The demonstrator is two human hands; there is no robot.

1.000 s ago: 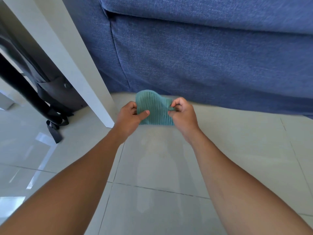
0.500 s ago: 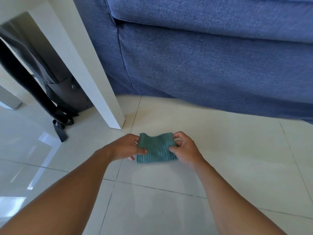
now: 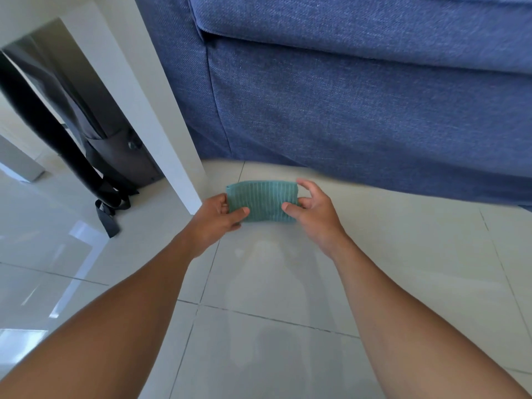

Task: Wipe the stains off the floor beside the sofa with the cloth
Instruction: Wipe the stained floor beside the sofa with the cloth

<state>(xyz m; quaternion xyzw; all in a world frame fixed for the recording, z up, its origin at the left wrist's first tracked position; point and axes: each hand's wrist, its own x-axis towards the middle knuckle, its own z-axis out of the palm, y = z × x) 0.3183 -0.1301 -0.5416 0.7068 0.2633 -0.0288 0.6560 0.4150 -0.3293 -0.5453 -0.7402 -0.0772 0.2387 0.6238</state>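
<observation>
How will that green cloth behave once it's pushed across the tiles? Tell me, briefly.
The green cloth looks soft and floppy: it is folded into a small pad, held at its ends by the left hand and right hand. Its ribbed weave probably grips well. On the glossy floor it should slide easily, though the folds may come undone.

– Obstacles noted? 
– We record the sofa point(image 3: 359, 96) closing the far side, its base meeting the floor point(image 3: 403, 269). A white table leg point(image 3: 161, 133) stands at left, a dark bag point(image 3: 115, 156) behind it.
– Free passage?
– We find open tile near us and to the right; a narrow gap between leg and sofa.
</observation>
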